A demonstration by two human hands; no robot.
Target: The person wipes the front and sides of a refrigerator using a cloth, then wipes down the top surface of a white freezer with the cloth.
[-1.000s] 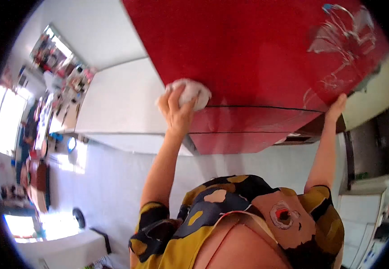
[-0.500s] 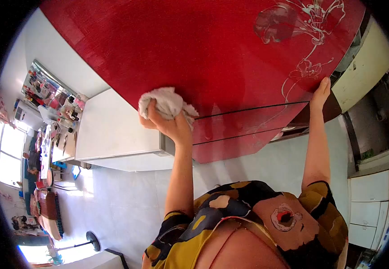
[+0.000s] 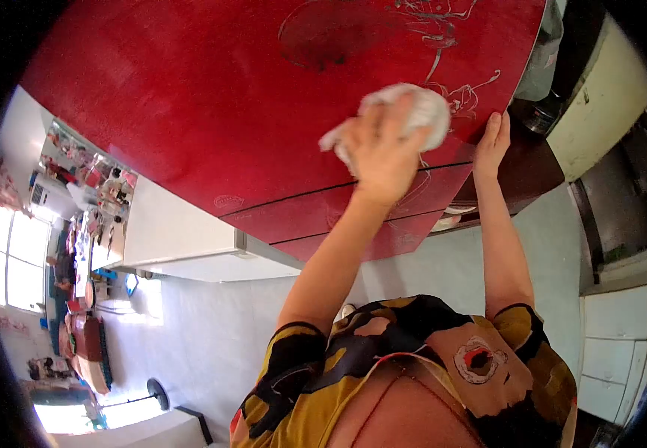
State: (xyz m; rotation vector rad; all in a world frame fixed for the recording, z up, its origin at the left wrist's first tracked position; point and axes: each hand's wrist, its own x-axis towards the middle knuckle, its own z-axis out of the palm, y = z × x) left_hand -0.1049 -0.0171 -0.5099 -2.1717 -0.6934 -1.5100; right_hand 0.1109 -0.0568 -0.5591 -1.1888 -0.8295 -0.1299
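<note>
A white cloth (image 3: 432, 119) is bunched under my left hand (image 3: 385, 157), whose fingers are blurred by motion. The hand presses it against the glossy red refrigerator front (image 3: 211, 112), just above the upper dark seam and beside the silvery flower pattern. My right hand (image 3: 492, 145) rests at the right edge of the red front, fingers stretched upward along it. Its thumb is hard to make out.
A white box-shaped appliance or cabinet (image 3: 182, 224) stands behind on the left, near a cluttered counter (image 3: 111, 239) and a bright window (image 3: 17, 257). At right are a dark brown cabinet (image 3: 532, 168), a cream panel (image 3: 592, 104) and white drawers (image 3: 614, 343).
My left hand has moved the cloth rightward and up, from the left edge toward the flower pattern. The view has shifted; my right hand stays at the right edge.
</note>
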